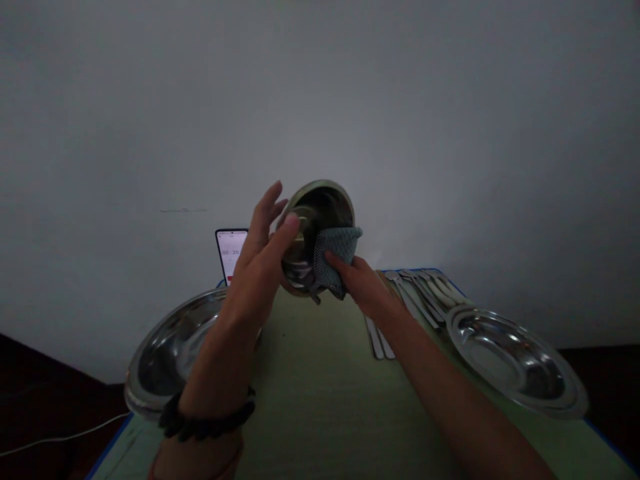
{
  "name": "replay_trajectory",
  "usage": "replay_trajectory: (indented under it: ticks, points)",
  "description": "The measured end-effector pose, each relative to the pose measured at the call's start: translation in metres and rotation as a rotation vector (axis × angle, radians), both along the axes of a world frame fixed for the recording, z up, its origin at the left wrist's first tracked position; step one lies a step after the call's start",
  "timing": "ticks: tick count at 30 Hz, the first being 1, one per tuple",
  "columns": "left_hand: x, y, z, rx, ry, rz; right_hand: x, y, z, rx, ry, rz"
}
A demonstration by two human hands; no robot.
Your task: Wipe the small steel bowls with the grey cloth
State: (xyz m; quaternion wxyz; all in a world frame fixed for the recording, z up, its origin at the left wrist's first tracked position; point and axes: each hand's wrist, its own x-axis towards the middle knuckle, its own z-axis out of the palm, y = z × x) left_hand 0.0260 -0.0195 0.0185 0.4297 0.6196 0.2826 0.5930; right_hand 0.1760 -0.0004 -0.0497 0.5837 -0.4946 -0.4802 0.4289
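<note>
A small shiny metal bowl (327, 193) is held up above the table, tilted so that its inside faces me. My left hand (260, 257) grips it at the left rim, thumb over the edge and fingers behind. In my right hand (363, 280) is a grey-blue textured cloth (337, 250), pinched with the thumb on top and pressed against the bowl's lower right rim. The cloth covers part of the bowl's inside. The fingers of my right hand are mostly hidden behind the cloth.
A large metal basin (155, 353) stands at the left, partly behind my left forearm. Behind it a phone (233, 253) showing a timer leans upright. Several pieces of cutlery (420, 297) lie at the back right, beside an oval metal dish (515, 360). A wall closes off the table's (325, 400) far side.
</note>
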Motion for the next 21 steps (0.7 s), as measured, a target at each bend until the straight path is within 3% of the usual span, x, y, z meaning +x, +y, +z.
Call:
replay_trajectory:
  ticks: [4, 8, 11, 16, 21]
  points:
    - [-0.017, -0.002, 0.001, -0.114, 0.123, -0.145, 0.017, 0.001, 0.006, 0.122, -0.249, -0.028]
    - [-0.027, -0.002, -0.001, -0.133, 0.287, -0.274, 0.029, -0.012, 0.024, 0.286, -0.663, -0.199]
    - [-0.026, -0.005, 0.003, -0.083, 0.389, -0.322, 0.026, -0.025, 0.037, 0.429, -0.814, -0.304]
    - [-0.020, -0.011, 0.009, 0.016, 0.558, -0.384, 0.015, -0.035, 0.042, 0.590, -0.922, -0.249]
    - [-0.020, -0.012, 0.009, 0.062, 0.510, -0.378, 0.014, -0.024, 0.031, 0.497, -0.764, -0.371]
